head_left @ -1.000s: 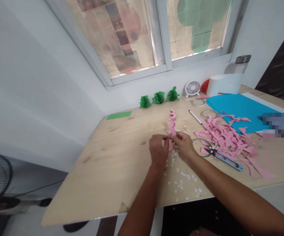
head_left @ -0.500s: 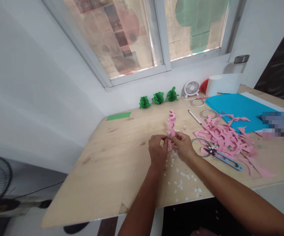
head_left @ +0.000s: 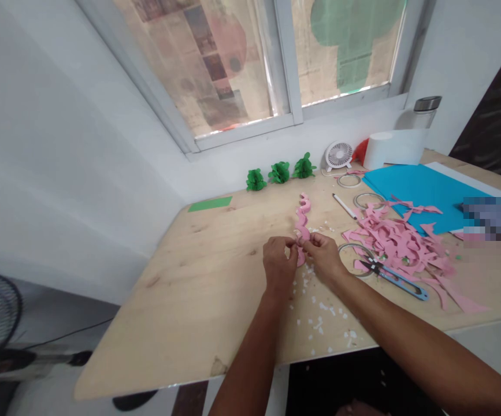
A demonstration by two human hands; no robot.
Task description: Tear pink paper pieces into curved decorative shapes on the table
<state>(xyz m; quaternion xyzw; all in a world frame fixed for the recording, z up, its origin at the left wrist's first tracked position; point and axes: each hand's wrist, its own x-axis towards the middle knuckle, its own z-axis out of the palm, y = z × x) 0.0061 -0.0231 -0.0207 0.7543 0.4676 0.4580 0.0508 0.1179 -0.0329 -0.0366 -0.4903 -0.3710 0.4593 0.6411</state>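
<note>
A wavy pink paper strip [head_left: 303, 218] runs toward the wall along the middle of the table. My left hand [head_left: 279, 257] pinches its near part from the left, thumb and forefinger together. From the right, my right hand [head_left: 322, 252] pinches the same strip, its fingertips almost touching those of the left. The exact spot between the fingertips is partly hidden. A curled pink end shows just below the fingers. Beside my right hand lie a roll of tape [head_left: 356, 260] and blue-handled thread snips [head_left: 400, 280] with dark blades.
Pink paper scraps [head_left: 400, 240] heap up at the right, next to blue sheets [head_left: 423, 193]. A white pen [head_left: 344, 205], a small fan [head_left: 338, 156] and several green paper shapes [head_left: 279, 172] sit farther back. White bits [head_left: 319, 323] litter the near table. A green strip [head_left: 210, 204] lies left.
Both hands stay at the same place on the pink strip, with only a very slight shift of the fingers. The view has moved a tiny bit.
</note>
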